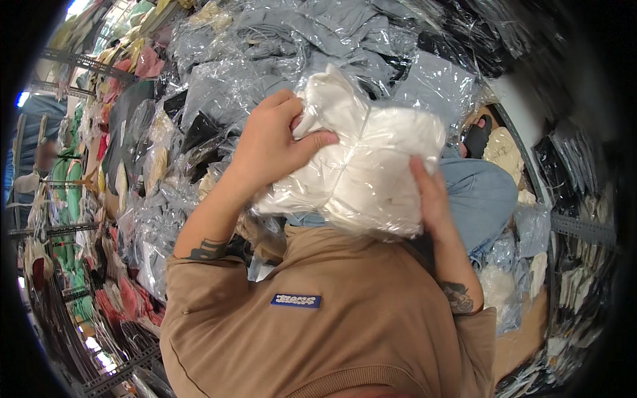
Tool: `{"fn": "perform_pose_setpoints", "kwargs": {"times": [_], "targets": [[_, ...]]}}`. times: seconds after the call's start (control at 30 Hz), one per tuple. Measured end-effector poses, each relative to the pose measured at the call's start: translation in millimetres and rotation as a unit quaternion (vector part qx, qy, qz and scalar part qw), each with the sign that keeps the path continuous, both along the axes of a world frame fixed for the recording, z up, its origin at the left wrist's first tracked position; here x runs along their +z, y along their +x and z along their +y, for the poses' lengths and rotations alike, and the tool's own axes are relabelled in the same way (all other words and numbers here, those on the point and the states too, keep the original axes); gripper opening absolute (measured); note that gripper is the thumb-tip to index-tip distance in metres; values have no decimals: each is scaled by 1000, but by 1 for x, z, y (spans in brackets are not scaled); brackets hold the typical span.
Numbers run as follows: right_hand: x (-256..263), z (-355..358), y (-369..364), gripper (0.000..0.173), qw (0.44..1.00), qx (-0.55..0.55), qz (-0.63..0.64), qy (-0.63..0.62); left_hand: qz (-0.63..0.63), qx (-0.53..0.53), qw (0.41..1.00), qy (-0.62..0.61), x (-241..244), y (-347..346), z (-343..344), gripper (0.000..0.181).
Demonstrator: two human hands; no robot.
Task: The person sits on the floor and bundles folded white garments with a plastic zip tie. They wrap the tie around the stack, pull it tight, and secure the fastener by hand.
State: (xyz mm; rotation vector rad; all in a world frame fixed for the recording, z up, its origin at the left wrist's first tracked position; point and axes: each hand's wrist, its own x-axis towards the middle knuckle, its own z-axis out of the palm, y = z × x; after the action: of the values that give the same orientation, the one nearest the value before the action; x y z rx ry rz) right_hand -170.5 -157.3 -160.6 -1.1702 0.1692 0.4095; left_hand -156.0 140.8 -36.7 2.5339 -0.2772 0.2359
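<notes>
A clear plastic packet of folded white cloth (383,174), probably garments, is held up over my lap. My left hand (278,142) grips its left edge, thumb lying across the front and the other fingers mostly hidden behind. At the right edge my right hand (430,196), blurred, holds the packet with its fingers largely out of sight. Seams or folds in the plastic cross the middle of the packet. Just beyond it spreads a heap of grey garments in clear bags (328,30), with a flat bagged grey garment (435,79) near the packet's upper right.
Slotted metal shelving (84,62) stacked with bagged clothes runs along the left; another rack (582,229) stands at the right. A black sandal (478,139) on a foot and a cream bundle (503,151) lie right of the heap. Another person (46,156) is far left.
</notes>
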Motion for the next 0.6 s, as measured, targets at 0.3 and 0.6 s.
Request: {"fn": "perform_pose_setpoints", "kwargs": {"times": [0.3,0.6], "targets": [[32,-16,26,54,913,98,-334,-214,69,14,987,-146,-19,-99,25,24],[67,-10,36,21,928,100,-246,-260,-190,-6,982,0,22,-46,71,54]]}}
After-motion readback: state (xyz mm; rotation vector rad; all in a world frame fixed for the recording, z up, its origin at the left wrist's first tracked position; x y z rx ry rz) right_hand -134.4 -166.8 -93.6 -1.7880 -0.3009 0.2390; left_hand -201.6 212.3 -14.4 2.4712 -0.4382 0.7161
